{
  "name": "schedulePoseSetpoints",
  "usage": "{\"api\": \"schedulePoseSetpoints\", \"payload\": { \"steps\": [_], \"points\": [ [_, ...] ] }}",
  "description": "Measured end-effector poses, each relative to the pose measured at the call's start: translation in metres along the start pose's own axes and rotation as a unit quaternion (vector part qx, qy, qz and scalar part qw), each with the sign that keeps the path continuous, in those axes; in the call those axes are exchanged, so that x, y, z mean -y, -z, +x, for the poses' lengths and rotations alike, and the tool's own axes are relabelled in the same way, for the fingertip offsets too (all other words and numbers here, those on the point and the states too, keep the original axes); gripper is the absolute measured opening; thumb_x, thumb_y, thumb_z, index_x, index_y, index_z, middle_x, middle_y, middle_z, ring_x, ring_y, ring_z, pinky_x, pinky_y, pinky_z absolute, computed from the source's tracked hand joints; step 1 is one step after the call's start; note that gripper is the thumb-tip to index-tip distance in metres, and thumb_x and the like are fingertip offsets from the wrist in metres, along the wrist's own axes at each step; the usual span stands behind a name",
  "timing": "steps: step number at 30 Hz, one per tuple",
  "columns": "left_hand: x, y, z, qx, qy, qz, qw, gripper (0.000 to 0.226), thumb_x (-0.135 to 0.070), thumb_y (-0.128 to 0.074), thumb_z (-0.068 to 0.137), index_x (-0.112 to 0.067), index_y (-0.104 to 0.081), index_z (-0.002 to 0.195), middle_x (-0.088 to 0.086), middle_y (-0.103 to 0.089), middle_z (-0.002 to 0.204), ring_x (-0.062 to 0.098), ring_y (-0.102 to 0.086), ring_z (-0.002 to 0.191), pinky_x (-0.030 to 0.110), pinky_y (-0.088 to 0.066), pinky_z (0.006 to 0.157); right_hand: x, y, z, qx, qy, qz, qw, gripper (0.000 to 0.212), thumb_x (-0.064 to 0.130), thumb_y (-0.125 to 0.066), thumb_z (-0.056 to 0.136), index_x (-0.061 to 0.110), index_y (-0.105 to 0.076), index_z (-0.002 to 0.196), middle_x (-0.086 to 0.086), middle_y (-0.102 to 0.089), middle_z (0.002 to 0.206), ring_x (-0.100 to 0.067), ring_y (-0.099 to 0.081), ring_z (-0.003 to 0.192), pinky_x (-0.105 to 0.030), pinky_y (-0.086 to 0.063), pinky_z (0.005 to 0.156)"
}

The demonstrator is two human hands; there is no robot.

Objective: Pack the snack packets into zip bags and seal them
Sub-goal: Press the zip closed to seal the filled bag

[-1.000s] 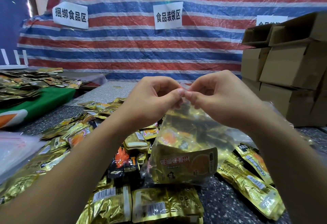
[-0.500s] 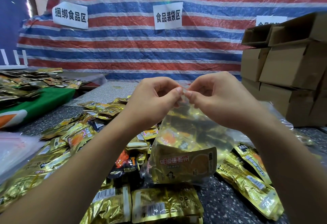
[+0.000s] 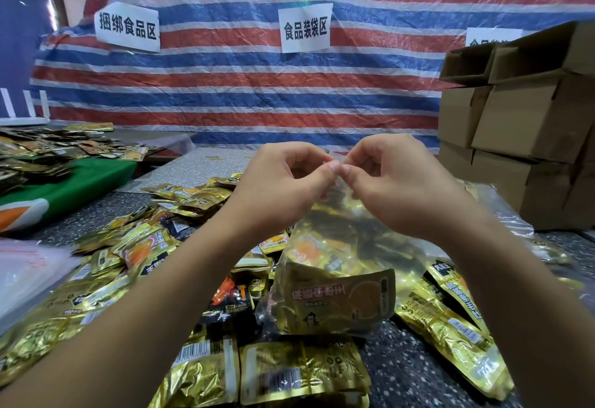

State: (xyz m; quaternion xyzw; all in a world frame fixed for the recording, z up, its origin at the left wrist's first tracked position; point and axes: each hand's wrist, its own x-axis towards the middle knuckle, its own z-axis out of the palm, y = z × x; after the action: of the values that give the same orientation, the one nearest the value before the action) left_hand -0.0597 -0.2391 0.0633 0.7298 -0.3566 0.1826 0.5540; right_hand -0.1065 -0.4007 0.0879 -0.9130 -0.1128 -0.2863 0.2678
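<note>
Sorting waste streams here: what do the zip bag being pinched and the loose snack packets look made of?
zip bag: seems thin clear plastic film, glossy; the packets inside show through it. snack packets: probably metallised foil laminate, shiny gold, with crinkled mirror-like glare and printed barcodes.

**Gold foil against red, white and blue stripes**

Loose snack packets [image 3: 206,372] are gleaming gold, some carrying orange pictures, white barcode labels and black panels; one near the middle [image 3: 230,298] is showing black with an orange flame. The clear zip bag [image 3: 338,279] is letting gold and orange packets show through. The table [image 3: 402,369] is looking dark grey with pale speckles. At far left a green cloth [image 3: 80,179] is lying beside an orange-and-white patch. The far tarpaulin [image 3: 257,85] is running in red, blue and white bands, bearing white signs [image 3: 305,30] with black characters. Brown cardboard boxes [image 3: 531,124] are standing at right.
</note>
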Motion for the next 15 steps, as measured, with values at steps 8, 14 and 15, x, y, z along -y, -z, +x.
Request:
{"api": "schedulePoseSetpoints", "payload": {
  "steps": [8,14,15],
  "points": [
    [0.002,-0.003,0.0,-0.014,-0.026,0.034,0.999,0.009,-0.017,-0.067,0.093,-0.016,-0.073,0.087,-0.004,-0.07,0.069,0.007,-0.066,0.064,0.024,-0.055,0.064,0.002,0.004,0.0,0.04,-0.011,0.015,0.999,0.014,0.033,-0.063,0.096,0.026,-0.067,0.085,0.007,-0.066,0.075,-0.008,-0.059,0.066,-0.025,-0.042,0.058],
    [0.0,-0.006,-0.002,-0.034,-0.039,0.032,0.998,0.009,-0.015,-0.066,0.093,-0.016,-0.073,0.088,-0.004,-0.07,0.071,0.008,-0.067,0.066,0.027,-0.057,0.066,0.003,0.009,-0.001,0.039,0.014,0.014,0.999,0.016,0.032,-0.064,0.095,0.028,-0.067,0.08,0.006,-0.067,0.072,-0.008,-0.062,0.066,-0.031,-0.051,0.061],
    [-0.001,-0.006,-0.003,-0.043,-0.041,0.026,0.998,0.01,-0.014,-0.066,0.093,-0.014,-0.074,0.088,-0.003,-0.07,0.07,0.009,-0.067,0.066,0.029,-0.058,0.066,0.003,0.009,-0.001,0.032,0.022,0.007,0.999,0.017,0.032,-0.063,0.095,0.028,-0.066,0.079,0.007,-0.066,0.072,-0.007,-0.06,0.065,-0.03,-0.049,0.059]
  ]
}}
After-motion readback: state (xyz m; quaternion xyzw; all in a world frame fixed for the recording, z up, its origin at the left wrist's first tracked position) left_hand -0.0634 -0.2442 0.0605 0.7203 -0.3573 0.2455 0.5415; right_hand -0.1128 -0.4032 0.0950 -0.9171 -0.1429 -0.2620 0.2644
